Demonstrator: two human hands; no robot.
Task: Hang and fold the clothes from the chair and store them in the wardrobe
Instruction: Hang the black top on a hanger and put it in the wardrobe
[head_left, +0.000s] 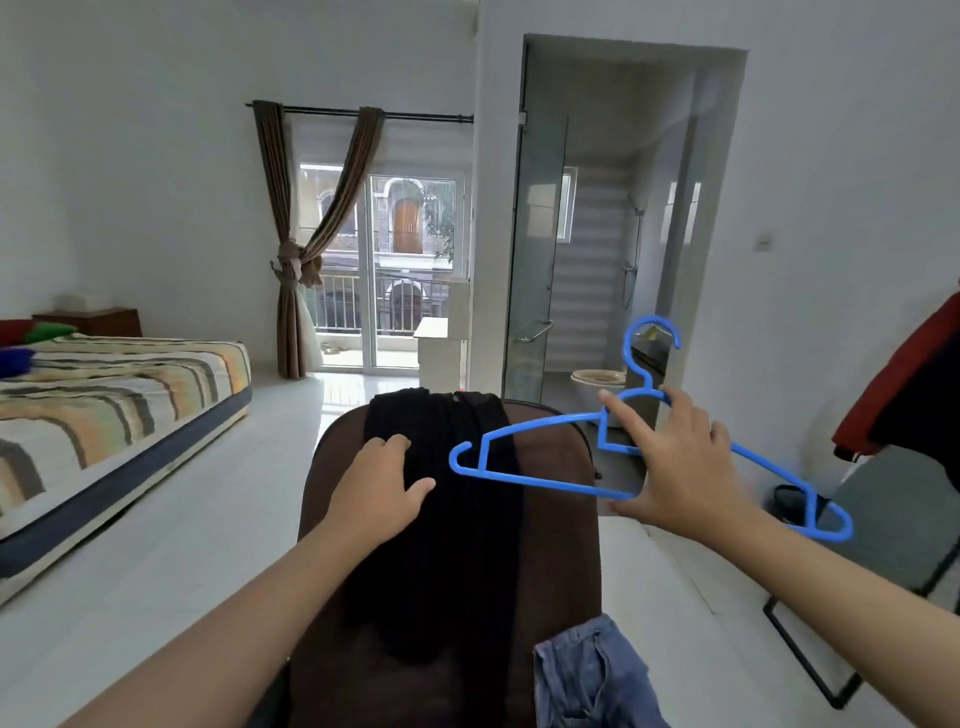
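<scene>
A black garment (457, 519) hangs draped over the back of a brown chair (556, 499) right in front of me. My left hand (379, 488) lies on the garment's upper left part, fingers bent into the fabric. My right hand (680, 462) holds a blue plastic hanger (524, 480) in the air to the right of the chair back, hook up, thumb under its lower bar and fingers over its neck. Blue denim (592, 675) lies crumpled at the chair's lower right.
A bed with a striped cover (104, 395) stands at the left. Straight ahead are a glass balcony door (410, 270) and an open bathroom doorway (613, 249). Red and dark clothes (914, 389) hang at the right edge above a black-framed rack (810, 654).
</scene>
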